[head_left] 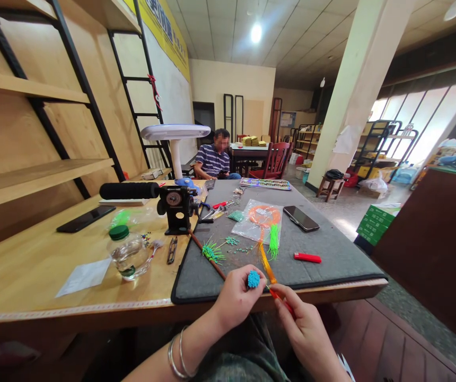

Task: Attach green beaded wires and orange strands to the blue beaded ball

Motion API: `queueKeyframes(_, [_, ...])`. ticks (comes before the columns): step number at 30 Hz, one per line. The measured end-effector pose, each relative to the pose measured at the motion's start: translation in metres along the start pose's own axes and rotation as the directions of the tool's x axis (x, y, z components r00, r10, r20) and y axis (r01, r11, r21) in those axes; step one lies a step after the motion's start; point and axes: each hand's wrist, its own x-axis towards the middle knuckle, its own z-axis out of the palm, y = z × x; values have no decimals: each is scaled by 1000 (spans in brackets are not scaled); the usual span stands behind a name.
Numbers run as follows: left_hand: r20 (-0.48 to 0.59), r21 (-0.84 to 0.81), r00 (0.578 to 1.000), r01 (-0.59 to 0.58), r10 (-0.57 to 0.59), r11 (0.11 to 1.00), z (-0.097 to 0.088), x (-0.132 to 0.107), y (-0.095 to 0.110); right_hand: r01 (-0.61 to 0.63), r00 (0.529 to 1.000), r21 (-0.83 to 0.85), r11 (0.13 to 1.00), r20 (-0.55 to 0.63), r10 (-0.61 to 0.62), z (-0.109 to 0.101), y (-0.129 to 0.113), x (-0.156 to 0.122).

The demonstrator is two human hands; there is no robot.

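Observation:
My left hand (pixel 236 294) is closed around a small cluster of blue beads (pixel 253 279), which shows above the fingers. In my right hand (pixel 301 318) is a red-handled tool (pixel 287 307) with a thin tip. That tip reaches close to the left fingers; whether it touches the cluster cannot be told. Just beyond the hands lies a bundle of orange strands (pixel 266 265) on the grey mat (pixel 331 260). To the left, a brown rod (pixel 196 241) with a green-and-blue beaded tuft (pixel 212 252) runs from a black winding device (pixel 175 209) down toward my left hand.
On the mat are a red lighter (pixel 307 258), a phone (pixel 301 218), green strands (pixel 273 241), a plastic bag (pixel 252 220) and loose beads (pixel 231 241). Thread snips (pixel 172 250) and an open-looking water jar (pixel 128 257) stand left. A seated person (pixel 214 156) is behind the table.

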Motion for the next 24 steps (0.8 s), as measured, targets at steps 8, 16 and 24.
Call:
queueKeyframes(8, [-3, 30, 999, -41, 41, 999, 10, -8, -3, -4, 998, -8, 1000, -59, 3, 7, 9, 2])
queueKeyframes(16, [76, -96, 994, 82, -75, 992, 4, 5, -7, 208, 978, -102, 973, 45, -204, -1, 14, 0])
queueKeyframes(24, [17, 242, 979, -200, 202, 949, 7, 0, -6, 184, 983, -283, 941, 73, -171, -6, 9, 0])
